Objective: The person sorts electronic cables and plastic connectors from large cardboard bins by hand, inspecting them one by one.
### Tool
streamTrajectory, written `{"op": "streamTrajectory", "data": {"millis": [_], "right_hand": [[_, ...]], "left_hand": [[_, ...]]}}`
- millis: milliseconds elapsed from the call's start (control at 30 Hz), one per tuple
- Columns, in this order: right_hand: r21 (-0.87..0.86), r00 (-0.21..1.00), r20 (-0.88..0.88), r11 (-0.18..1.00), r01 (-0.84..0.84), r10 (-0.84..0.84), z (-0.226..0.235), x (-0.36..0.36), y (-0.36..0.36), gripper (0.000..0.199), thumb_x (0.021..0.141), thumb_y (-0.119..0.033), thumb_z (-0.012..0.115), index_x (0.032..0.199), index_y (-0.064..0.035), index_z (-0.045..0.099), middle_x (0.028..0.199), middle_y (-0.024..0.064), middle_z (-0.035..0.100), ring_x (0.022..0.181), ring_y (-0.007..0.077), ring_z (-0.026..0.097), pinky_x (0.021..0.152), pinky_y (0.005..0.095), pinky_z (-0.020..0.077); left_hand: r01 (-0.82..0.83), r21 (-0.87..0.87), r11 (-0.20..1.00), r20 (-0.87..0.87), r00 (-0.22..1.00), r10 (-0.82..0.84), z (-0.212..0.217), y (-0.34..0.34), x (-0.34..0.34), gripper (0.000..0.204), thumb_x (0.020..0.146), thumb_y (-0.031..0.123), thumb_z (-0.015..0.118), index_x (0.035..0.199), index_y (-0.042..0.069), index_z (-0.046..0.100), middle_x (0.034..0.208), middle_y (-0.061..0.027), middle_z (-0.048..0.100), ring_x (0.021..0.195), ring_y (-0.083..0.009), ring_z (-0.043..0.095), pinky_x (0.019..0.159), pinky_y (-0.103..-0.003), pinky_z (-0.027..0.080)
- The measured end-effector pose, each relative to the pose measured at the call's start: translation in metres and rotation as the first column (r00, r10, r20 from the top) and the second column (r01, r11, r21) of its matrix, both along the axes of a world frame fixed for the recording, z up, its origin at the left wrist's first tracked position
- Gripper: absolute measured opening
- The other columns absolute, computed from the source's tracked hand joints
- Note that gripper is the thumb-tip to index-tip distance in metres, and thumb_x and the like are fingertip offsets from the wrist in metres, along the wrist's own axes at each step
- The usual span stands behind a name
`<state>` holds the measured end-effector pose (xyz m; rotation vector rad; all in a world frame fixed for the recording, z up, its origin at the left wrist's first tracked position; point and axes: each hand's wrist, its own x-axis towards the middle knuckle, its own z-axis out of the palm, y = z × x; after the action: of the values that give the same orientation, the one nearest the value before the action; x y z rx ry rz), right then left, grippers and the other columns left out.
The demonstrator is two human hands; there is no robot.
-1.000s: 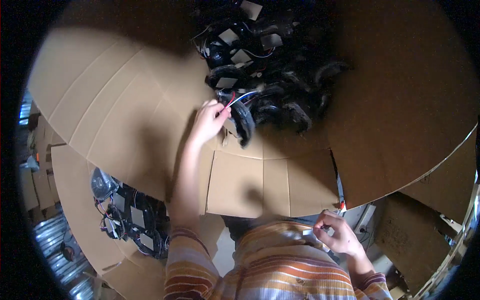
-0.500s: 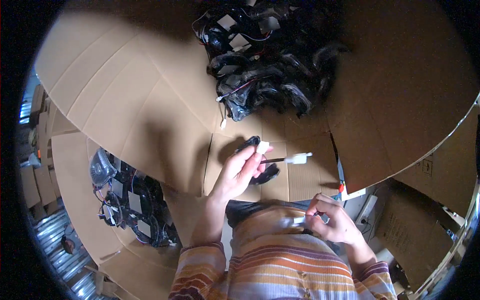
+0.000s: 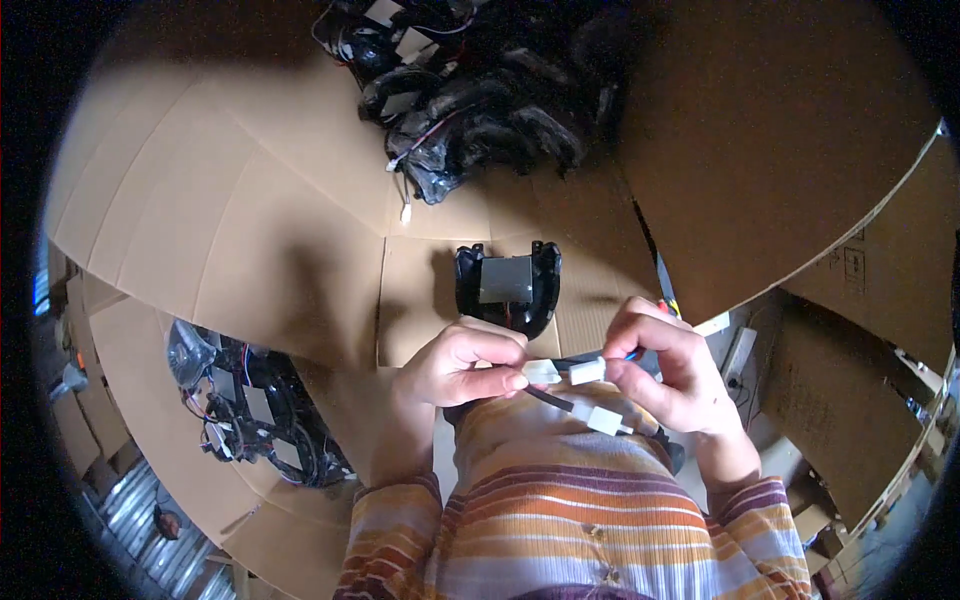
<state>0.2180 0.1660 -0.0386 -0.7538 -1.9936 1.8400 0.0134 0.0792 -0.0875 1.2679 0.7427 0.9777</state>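
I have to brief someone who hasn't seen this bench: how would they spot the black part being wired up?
Start at the open cardboard box ahead of the person. Just above the left hand and right hand hangs one black part. Unlike the heaped black parts, it is single and shows a grey square face.

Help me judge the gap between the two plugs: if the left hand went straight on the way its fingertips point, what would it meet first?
Most likely the small white plastic connector pinched in the right hand. The left hand points rightward, holding its own white connector nearly tip to tip with it; depth is unclear.
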Motion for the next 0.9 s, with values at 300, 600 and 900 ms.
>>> {"op": "streamTrajectory", "data": {"millis": [300, 600, 900], "right_hand": [[0.155, 0.994, 0.078, 0.984, -0.087, 0.075, 0.004, 0.002, -0.002, 0.008, 0.066, -0.005, 0.054, 0.069, -0.0006, 0.049, 0.067, 0.0100, 0.046, 0.064, 0.0252, 0.046, 0.057, 0.0322, 0.0370], [0.108, 0.984, 0.151, 0.991, 0.081, -0.097, 0.002, 0.017, 0.003, 0.005, 0.065, -0.003, 0.052, 0.067, 0.0001, 0.049, 0.068, 0.0064, 0.047, 0.065, 0.0172, 0.045, 0.058, 0.0264, 0.0344], [0.040, 0.987, 0.094, 0.991, 0.131, -0.134, 0.010, 0.032, 0.004, 0.004, 0.068, -0.004, 0.053, 0.070, -0.0006, 0.050, 0.068, 0.0060, 0.048, 0.065, 0.0169, 0.047, 0.058, 0.0255, 0.0363]], "left_hand": [[0.117, -0.052, 0.992, 0.022, 0.993, -0.116, 0.002, 0.005, 0.010, 0.020, 0.072, 0.009, 0.059, 0.059, -0.001, 0.048, 0.053, -0.0067, 0.045, 0.045, -0.0152, 0.044, 0.041, -0.026, 0.031], [-0.078, -0.360, 0.930, 0.213, 0.963, 0.164, -0.009, -0.010, 0.017, 0.011, 0.078, 0.003, 0.052, 0.087, -0.003, 0.054, 0.081, -0.0022, 0.051, 0.073, -0.0080, 0.050, 0.064, -0.020, 0.041], [-0.201, -0.489, 0.849, 0.225, 0.911, 0.345, -0.008, -0.013, 0.016, 0.012, 0.076, -0.001, 0.051, 0.087, -0.001, 0.054, 0.081, -0.0027, 0.053, 0.076, -0.0083, 0.050, 0.069, -0.020, 0.039]]}}
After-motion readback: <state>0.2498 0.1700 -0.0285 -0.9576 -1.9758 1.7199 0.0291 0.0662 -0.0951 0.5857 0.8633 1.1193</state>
